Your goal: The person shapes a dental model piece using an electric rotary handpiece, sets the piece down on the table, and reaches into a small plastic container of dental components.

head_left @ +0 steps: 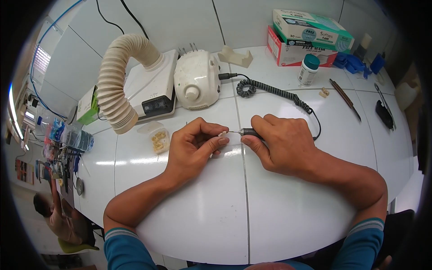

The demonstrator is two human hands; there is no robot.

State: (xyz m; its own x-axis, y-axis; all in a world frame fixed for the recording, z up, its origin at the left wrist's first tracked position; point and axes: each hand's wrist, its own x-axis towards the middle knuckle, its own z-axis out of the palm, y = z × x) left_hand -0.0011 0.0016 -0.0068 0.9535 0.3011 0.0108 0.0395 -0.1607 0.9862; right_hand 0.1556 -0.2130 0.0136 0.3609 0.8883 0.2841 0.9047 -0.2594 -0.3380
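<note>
Sleeves [128, 251] flank the handpiece [250, 132], with hose [112, 85] and boxes [310, 33] beyond.

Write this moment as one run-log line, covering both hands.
left hand: pinching small pale piece | right hand: holding handpiece | tip: pointed at piece, contact unclear | coiled cord: plugged into white unit

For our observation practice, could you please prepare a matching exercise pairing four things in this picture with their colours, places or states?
1. Handpiece
2. Ribbed hose
3. White bottle
4. Small pale piece

A. Teal-capped
B. Held in the right hand
C. Bent in an arch
D. Pinched in the left hand

Pairs: 1-B; 2-C; 3-A; 4-D
</note>
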